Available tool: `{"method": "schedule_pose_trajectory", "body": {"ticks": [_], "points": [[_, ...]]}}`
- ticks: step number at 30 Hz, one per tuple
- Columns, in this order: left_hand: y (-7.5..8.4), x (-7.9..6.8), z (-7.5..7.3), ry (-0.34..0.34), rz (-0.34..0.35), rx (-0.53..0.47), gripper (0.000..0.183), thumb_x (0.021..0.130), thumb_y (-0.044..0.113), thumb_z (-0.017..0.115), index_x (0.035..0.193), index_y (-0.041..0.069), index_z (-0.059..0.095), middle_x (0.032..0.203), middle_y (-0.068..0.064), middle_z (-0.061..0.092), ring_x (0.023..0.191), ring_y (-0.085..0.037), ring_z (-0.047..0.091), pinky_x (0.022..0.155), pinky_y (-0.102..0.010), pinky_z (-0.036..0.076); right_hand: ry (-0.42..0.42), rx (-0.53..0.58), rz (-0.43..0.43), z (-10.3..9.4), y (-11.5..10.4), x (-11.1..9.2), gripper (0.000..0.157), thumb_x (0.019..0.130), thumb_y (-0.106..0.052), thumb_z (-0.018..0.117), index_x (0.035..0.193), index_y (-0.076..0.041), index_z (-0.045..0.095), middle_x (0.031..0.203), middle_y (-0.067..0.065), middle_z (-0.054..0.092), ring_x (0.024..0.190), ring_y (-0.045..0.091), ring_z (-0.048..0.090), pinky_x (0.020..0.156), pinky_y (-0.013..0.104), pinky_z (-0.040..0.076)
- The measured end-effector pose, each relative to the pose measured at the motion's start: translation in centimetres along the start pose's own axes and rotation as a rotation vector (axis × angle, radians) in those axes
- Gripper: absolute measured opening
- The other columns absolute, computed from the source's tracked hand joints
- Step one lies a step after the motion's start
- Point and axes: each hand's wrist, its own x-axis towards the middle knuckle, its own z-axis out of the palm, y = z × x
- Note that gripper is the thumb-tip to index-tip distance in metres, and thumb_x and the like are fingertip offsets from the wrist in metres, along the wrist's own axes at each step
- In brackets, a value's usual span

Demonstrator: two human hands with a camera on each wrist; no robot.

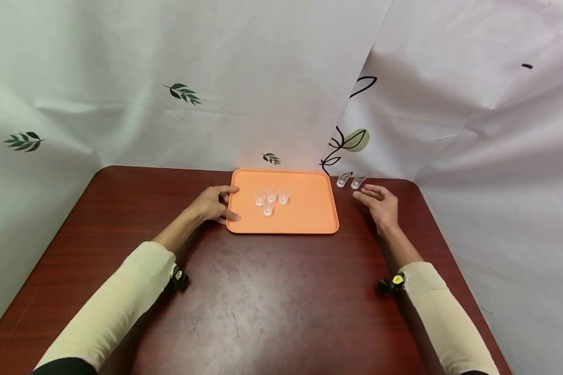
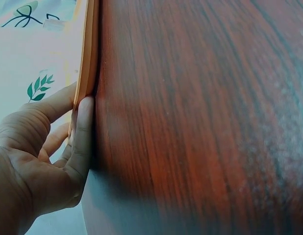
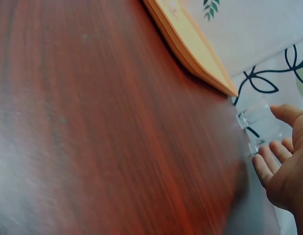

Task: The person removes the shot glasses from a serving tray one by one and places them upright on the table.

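An orange tray (image 1: 305, 208) lies toward the table's far side, bearing several small clear cups (image 1: 268, 207) grouped left of its middle. My left hand (image 1: 213, 203) grips the tray's left end, thumb over the rim; in the left wrist view the fingers (image 2: 83, 120) lie along the rim's side. Beyond the tray's right end stand two more clear cups, a left one (image 1: 341, 180) and a right one (image 1: 357, 182). My right hand (image 1: 381, 204) is at the right cup, thumb and fingers spread apart close to it. Both cups appear in the right wrist view beside that hand (image 3: 289, 161).
The dark red wooden table (image 1: 272, 297) spreads out in front of the tray. A white cloth (image 1: 244, 94) with leaf prints hangs right behind the table's far edge and along its sides.
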Motion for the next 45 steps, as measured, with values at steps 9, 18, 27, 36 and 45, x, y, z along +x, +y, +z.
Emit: {"method": "schedule_pose_trajectory", "body": {"ticks": [9,18,27,36,45], "points": [[0.1,-0.3,-0.1,-0.006,-0.005,-0.004,0.099,0.087,-0.002,0.096,0.173,0.011,0.048,0.122,-0.014,0.046,0.082,-0.017,0.065,0.068,-0.030,0.070,-0.061,0.012,-0.021,1.9,-0.2,-1.1,0.057,0.095,-0.018,0.094,0.143,0.005,0.071,0.108,-0.010,0.083,0.100,-0.005,0.076,0.090,0.010,0.062],[0.2,-0.4,0.0,-0.013,0.005,-0.002,0.100,0.087,-0.001,0.097,0.173,0.010,0.047,0.122,-0.014,0.046,0.083,-0.018,0.065,0.069,-0.032,0.071,-0.095,0.064,-0.034,4.2,-0.4,-1.8,0.052,0.095,-0.012,0.092,0.140,0.007,0.072,0.110,-0.002,0.085,0.096,-0.005,0.079,0.092,0.012,0.063],[0.2,-0.4,0.0,0.000,0.008,-0.002,0.099,0.086,-0.003,0.097,0.172,0.010,0.049,0.118,-0.012,0.044,0.080,-0.017,0.063,0.067,-0.030,0.070,-0.126,0.104,-0.039,6.0,-1.1,-2.4,0.053,0.094,-0.008,0.092,0.141,0.008,0.071,0.118,0.006,0.084,0.098,0.000,0.078,0.091,0.016,0.066],[-0.2,-0.2,0.1,0.005,0.004,-0.003,0.100,0.086,-0.002,0.097,0.172,0.010,0.049,0.120,-0.012,0.045,0.080,-0.016,0.064,0.068,-0.030,0.070,-0.205,0.158,-0.031,8.3,-1.4,-3.3,0.054,0.094,-0.003,0.090,0.141,0.012,0.069,0.115,0.006,0.083,0.098,0.002,0.080,0.087,0.021,0.068],[0.0,-0.3,0.1,0.002,0.006,-0.002,0.098,0.086,-0.003,0.097,0.172,0.010,0.049,0.119,-0.013,0.045,0.078,-0.016,0.063,0.066,-0.029,0.070,-0.272,0.100,-0.040,10.5,-1.2,-4.0,0.055,0.092,-0.005,0.093,0.139,0.010,0.071,0.136,0.030,0.076,0.101,0.001,0.078,0.091,0.016,0.065]]}}
